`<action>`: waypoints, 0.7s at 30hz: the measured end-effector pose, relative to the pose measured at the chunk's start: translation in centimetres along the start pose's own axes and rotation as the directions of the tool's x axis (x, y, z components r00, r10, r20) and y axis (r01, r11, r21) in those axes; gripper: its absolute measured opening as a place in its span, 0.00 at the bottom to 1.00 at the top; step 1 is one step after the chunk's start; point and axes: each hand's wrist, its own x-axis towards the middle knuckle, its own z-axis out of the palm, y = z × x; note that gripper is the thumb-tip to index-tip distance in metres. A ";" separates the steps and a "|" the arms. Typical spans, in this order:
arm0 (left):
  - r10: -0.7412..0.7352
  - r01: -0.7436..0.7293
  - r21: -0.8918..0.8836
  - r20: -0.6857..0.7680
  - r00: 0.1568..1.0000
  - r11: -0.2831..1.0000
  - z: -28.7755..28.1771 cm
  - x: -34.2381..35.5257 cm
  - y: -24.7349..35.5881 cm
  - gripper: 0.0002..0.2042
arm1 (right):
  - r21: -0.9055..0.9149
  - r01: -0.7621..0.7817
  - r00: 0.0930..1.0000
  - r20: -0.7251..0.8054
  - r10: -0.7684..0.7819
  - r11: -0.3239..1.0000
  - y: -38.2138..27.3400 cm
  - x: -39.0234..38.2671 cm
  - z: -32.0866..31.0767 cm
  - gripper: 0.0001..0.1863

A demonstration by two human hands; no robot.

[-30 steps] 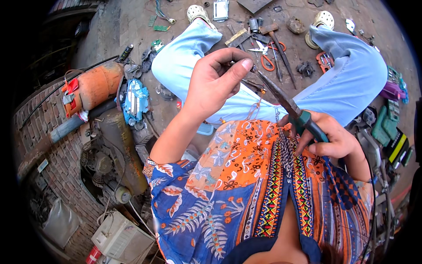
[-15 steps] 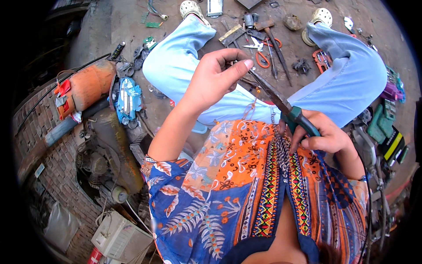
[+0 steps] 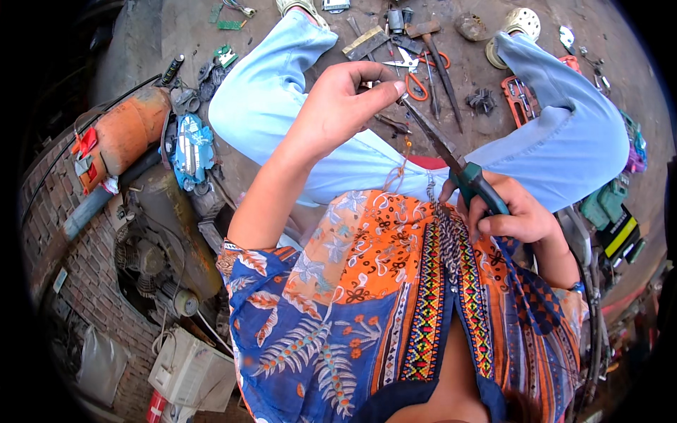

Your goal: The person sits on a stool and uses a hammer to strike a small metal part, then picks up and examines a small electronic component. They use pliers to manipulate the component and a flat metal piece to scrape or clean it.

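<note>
My right hand [image 3: 513, 213] grips the teal handles of long-nose pliers [image 3: 446, 149], whose thin jaws point up and left. My left hand [image 3: 340, 107] is raised over my lap, thumb and fingers pinched together right at the plier tips; whatever small piece sits between them is too small to make out. A thin reddish wire [image 3: 403, 161] hangs below the jaws. I sit with knees apart in light blue trousers [image 3: 282, 92] and a patterned orange and blue shirt.
On the dirt floor ahead lie orange-handled scissors [image 3: 415, 77], a hammer [image 3: 438, 51], files and small parts. An orange cylinder [image 3: 121, 135], a blue part [image 3: 189, 146] and a greasy engine [image 3: 163, 240] stand at my left. Green-cased items [image 3: 612, 220] lie at my right.
Both hands have stayed together at the plier tips, shifting slightly right and down in the view as my head moved. The grips have not changed.
</note>
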 end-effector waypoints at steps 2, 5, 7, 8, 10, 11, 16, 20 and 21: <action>-0.021 0.020 0.043 0.002 1.000 0.999 -0.1 0.4 0.0 0.12 | -0.015 0.008 1.000 -0.014 -0.008 1.000 -0.1 0.3 0.0 0.08; -0.045 0.045 0.029 0.005 0.999 0.999 -0.1 0.8 0.1 0.13 | -0.056 -0.008 0.998 -0.057 0.005 0.998 -0.1 0.4 0.1 0.07; -0.051 0.051 0.004 0.010 0.999 0.999 -0.1 0.9 0.2 0.13 | -0.065 -0.079 0.993 -0.097 0.072 0.995 -0.2 0.3 0.2 0.07; -0.049 0.049 -0.004 0.014 0.999 0.999 -0.1 0.9 0.2 0.13 | -0.071 -0.085 0.992 -0.102 0.077 0.994 -0.2 0.2 0.2 0.07; -0.054 0.055 -0.040 0.030 0.998 0.998 -0.1 0.9 0.2 0.12 | -0.085 -0.095 0.990 -0.110 0.085 0.992 -0.2 0.1 0.1 0.07; -0.059 0.062 -0.069 0.042 0.997 0.996 -0.2 0.9 0.3 0.12 | -0.090 -0.082 0.992 -0.106 0.072 0.993 -0.1 0.1 0.0 0.07; -0.033 0.054 -0.268 0.085 0.996 0.962 -0.1 1.5 -0.3 0.11 | -0.031 -0.016 0.988 -0.157 0.011 0.999 0.5 -0.2 -0.2 0.08; -0.040 0.010 -0.423 -0.061 0.997 0.906 0.0 4.1 -2.8 0.09 | 0.211 -0.036 0.902 -0.414 0.122 0.977 1.6 0.0 -0.3 0.12; -0.058 -0.005 -0.452 -0.124 0.991 0.892 -0.1 5.3 -3.8 0.09 | 0.242 -0.038 0.882 -0.448 0.146 0.969 2.1 -0.1 -0.8 0.12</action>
